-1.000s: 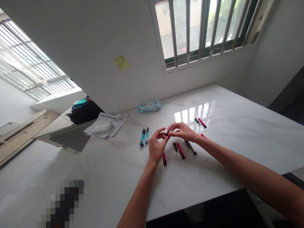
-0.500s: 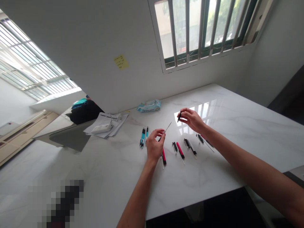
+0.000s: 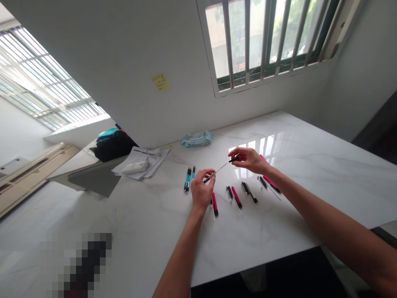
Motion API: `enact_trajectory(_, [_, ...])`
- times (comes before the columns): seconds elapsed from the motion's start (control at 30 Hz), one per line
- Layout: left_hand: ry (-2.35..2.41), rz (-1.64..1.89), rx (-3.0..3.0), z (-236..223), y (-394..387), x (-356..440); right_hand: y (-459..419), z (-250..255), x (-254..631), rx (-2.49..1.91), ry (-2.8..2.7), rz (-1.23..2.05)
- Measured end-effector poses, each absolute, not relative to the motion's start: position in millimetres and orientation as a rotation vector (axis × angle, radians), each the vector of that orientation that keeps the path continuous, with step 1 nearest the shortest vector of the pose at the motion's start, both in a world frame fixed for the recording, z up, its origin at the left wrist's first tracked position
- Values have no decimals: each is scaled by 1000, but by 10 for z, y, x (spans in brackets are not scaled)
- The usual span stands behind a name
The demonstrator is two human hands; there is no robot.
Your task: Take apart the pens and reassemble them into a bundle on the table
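Note:
Between the fingertips of my left hand [image 3: 202,188] is a dark pen part with a thin pale refill [image 3: 221,167] sticking out toward the right. My right hand [image 3: 250,160] pinches a short black pen barrel [image 3: 234,159], its end pointing at the refill's tip; whether the two touch I cannot tell. Below the hands lie pens in pieces: a red barrel [image 3: 236,196] beside a black part [image 3: 229,192], another red barrel [image 3: 215,203] by my left wrist, a black barrel [image 3: 245,188], and a further red barrel [image 3: 271,184] near my right forearm. White refills lie among them.
Several blue-and-black pens [image 3: 187,180] lie left of my left hand. A wet-wipes pack [image 3: 196,139] rests against the wall. Papers [image 3: 132,159] with a white device [image 3: 135,167] on top lie farther left. The marble-patterned table's front edge [image 3: 248,267] runs below my forearms.
My right hand has turned the black barrel from upright to nearly level and brought it to the refill's tip. My left hand stays almost in place.

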State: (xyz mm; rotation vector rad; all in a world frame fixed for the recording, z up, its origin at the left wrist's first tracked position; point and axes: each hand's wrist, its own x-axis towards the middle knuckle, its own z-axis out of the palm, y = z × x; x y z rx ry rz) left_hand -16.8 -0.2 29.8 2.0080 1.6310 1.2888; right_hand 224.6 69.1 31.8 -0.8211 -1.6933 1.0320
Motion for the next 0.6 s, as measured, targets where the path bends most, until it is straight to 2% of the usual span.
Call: enact_trajectory(0.6, [1532,1250,2084,348,-53,-118,515,411,2138,-810,-1927,803])
